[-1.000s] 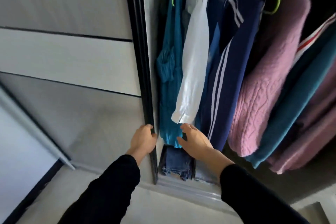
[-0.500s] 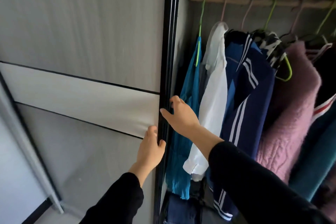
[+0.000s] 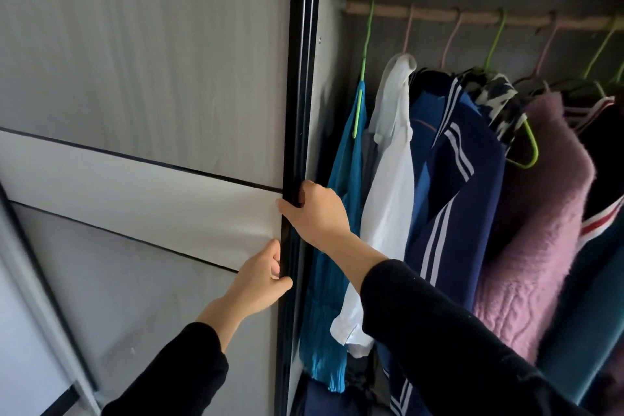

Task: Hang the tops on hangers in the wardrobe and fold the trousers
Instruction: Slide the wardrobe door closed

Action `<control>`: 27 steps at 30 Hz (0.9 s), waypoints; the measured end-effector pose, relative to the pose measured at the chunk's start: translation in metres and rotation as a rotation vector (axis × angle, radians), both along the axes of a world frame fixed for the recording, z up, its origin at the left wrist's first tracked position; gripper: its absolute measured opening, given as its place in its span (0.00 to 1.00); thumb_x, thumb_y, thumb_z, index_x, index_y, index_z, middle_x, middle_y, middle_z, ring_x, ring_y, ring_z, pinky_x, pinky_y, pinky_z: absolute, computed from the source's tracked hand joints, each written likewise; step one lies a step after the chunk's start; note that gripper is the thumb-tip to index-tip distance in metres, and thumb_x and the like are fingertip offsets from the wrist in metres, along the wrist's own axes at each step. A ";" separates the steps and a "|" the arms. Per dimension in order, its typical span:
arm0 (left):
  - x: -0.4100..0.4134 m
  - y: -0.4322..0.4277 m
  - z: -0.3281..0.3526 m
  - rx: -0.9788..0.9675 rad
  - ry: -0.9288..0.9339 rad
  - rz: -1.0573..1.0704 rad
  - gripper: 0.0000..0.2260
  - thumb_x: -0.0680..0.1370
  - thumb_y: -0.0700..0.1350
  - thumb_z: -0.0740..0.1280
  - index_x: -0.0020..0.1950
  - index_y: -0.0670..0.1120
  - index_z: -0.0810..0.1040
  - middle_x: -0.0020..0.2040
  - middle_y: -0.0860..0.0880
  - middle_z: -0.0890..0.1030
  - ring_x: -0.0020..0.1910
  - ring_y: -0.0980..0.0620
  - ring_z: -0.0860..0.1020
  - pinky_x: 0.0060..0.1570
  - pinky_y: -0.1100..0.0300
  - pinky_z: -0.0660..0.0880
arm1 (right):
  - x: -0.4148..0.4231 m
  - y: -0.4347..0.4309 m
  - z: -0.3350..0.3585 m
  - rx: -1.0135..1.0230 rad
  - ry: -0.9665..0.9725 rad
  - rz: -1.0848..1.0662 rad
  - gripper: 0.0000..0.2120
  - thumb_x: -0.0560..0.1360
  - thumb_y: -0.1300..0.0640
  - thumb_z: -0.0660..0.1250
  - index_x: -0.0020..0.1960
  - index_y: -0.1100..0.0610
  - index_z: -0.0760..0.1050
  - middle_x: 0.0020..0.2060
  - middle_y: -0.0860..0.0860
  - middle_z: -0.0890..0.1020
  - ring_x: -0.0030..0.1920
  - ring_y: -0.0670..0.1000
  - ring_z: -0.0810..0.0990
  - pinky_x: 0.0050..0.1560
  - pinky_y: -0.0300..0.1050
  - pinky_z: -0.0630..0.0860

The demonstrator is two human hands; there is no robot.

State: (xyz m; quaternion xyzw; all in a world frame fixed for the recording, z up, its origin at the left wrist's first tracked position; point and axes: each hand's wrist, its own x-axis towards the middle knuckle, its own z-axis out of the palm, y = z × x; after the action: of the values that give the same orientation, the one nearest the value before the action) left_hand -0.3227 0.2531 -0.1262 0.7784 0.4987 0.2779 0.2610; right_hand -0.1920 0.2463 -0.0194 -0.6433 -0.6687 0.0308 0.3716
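Note:
The wardrobe stands open on the right, its grey sliding door [image 3: 145,111] on the left. My right hand [image 3: 315,209] grips the door's black edge [image 3: 300,78] from the inside. Lower down, my left hand [image 3: 258,280] holds the same edge from the outside. Tops hang from the wooden rail [image 3: 472,15] on green and pink hangers: a teal top [image 3: 341,213], a white shirt [image 3: 391,186], a navy striped jacket [image 3: 462,199] and a pink knitted sweater [image 3: 537,230]. Dark folded cloth [image 3: 324,398] lies at the wardrobe's bottom.
More garments in teal and dark colours hang at the far right [image 3: 594,297]. A pale slanted panel with a dark strip [image 3: 40,314] leans at the lower left beside the door.
The view has risen from the wardrobe's bottom to the rail. My right hand moved up from the hanging clothes onto the door's edge. My left hand slid higher along that edge.

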 end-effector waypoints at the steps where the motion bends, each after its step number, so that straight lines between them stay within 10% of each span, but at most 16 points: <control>1: 0.000 0.000 0.001 -0.001 0.003 -0.009 0.14 0.70 0.42 0.66 0.41 0.52 0.59 0.41 0.37 0.78 0.30 0.52 0.67 0.33 0.58 0.67 | 0.001 0.000 0.000 0.005 0.008 0.013 0.15 0.73 0.46 0.66 0.37 0.57 0.69 0.29 0.50 0.74 0.31 0.52 0.75 0.32 0.49 0.75; 7: 0.017 -0.013 -0.001 -0.021 0.014 -0.051 0.13 0.69 0.44 0.65 0.43 0.52 0.61 0.43 0.43 0.76 0.31 0.55 0.73 0.35 0.59 0.70 | 0.024 -0.011 -0.002 0.037 0.003 -0.007 0.19 0.72 0.46 0.67 0.31 0.53 0.61 0.24 0.47 0.67 0.25 0.48 0.66 0.25 0.42 0.63; 17: 0.086 -0.060 0.005 -0.016 0.072 -0.282 0.11 0.72 0.44 0.64 0.47 0.53 0.63 0.48 0.52 0.75 0.48 0.55 0.77 0.44 0.57 0.76 | 0.109 -0.072 0.000 -0.007 -0.037 -0.147 0.15 0.72 0.43 0.65 0.37 0.54 0.70 0.29 0.49 0.77 0.28 0.49 0.73 0.29 0.43 0.71; 23: 0.134 -0.080 0.000 0.373 0.230 -0.334 0.18 0.74 0.40 0.62 0.63 0.53 0.72 0.56 0.56 0.75 0.55 0.54 0.75 0.52 0.63 0.71 | 0.174 -0.123 0.003 -0.016 -0.084 -0.289 0.16 0.71 0.41 0.64 0.38 0.54 0.71 0.31 0.48 0.78 0.35 0.53 0.77 0.36 0.47 0.75; 27: 0.169 -0.094 0.008 0.831 0.220 -0.130 0.35 0.63 0.42 0.77 0.68 0.41 0.69 0.65 0.37 0.72 0.66 0.40 0.67 0.62 0.45 0.71 | 0.219 -0.158 -0.001 -0.029 -0.126 -0.398 0.18 0.73 0.40 0.64 0.40 0.55 0.71 0.33 0.50 0.79 0.37 0.56 0.78 0.37 0.48 0.75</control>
State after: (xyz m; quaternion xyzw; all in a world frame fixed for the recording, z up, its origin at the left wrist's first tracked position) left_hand -0.1536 0.1592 -0.1186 0.8722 0.3193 0.3532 -0.1123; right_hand 0.0266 0.0883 -0.0204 -0.7686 -0.5498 -0.0740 0.3185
